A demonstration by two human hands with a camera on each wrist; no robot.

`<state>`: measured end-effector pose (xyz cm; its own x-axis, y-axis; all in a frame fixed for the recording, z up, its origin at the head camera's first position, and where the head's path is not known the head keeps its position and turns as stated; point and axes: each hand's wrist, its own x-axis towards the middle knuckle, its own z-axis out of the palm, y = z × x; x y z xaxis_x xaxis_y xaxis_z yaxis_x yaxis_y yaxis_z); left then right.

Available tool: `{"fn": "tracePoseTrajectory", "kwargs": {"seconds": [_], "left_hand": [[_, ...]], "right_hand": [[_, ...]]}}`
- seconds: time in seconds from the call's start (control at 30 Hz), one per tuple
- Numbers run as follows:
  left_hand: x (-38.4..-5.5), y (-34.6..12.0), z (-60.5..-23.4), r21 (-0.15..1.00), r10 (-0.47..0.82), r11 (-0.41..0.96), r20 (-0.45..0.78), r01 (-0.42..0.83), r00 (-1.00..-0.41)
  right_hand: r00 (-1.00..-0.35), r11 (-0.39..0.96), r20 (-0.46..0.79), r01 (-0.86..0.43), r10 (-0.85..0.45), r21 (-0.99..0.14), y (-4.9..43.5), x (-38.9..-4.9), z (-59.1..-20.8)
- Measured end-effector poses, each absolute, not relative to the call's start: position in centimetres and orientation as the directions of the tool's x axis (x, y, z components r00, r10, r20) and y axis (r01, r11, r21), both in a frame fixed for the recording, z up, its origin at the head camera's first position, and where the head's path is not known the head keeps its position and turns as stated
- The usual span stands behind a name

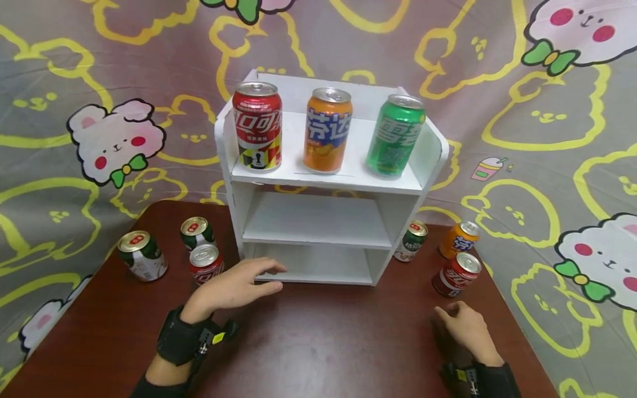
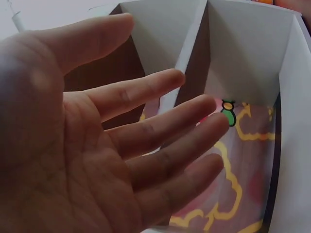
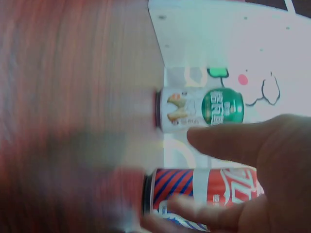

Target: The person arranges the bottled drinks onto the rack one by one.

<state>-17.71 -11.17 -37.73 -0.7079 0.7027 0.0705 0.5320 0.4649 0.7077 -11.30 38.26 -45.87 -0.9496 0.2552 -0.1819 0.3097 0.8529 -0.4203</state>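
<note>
Left hand (image 1: 233, 285): fingers spread, nothing held. Right hand (image 1: 466, 327): thumb parted from fingers; nearby red can (image 1: 455, 275) seemingly sought, wrapped grip needed.

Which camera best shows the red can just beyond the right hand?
The head view: the red can stands unobstructed there, lid and side both visible. The right wrist view shows its side, partly covered by the right hand. The left wrist view shows nothing recognisable of it.

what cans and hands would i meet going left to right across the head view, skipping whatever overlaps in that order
Leftmost can → left hand → shelf's orange can → shelf's green can → right hand.
</note>
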Motion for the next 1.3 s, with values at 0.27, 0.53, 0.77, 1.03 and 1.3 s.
{"fn": "tracePoseTrajectory", "kwargs": {"seconds": [0.27, 0.53, 0.77, 1.03, 1.3], "left_hand": [[-17.9, -11.1, -37.7, 0.681, 0.703, 0.490, 0.061, 0.545, -0.709], [-18.1, -11.1, -38.1, 0.682, 0.715, 0.492, 0.039, 0.541, -0.699], [-18.0, -11.4, -38.3, 0.666, 0.703, 0.513, 0.036, 0.542, -0.710], [-18.0, -11.7, -38.3, 0.660, 0.696, 0.526, 0.027, 0.536, -0.717], [-17.7, -11.9, -38.2, 0.651, 0.693, 0.538, 0.019, 0.535, -0.721]], "right_hand": [[-0.858, 0.669, -0.141, 0.478, 0.493, -0.568, 39.5, -12.6, -46.0], [-0.750, 0.428, 0.002, 0.376, 0.662, -0.822, 38.8, -14.5, -46.3], [-0.670, 0.317, 0.062, 0.266, 0.740, -0.910, 37.8, -16.6, -46.4], [-0.579, 0.202, 0.036, 0.225, 0.815, -0.953, 37.1, -18.3, -47.2], [-0.475, 0.122, 0.043, 0.138, 0.879, -0.983, 36.9, -19.5, -48.6]]}}
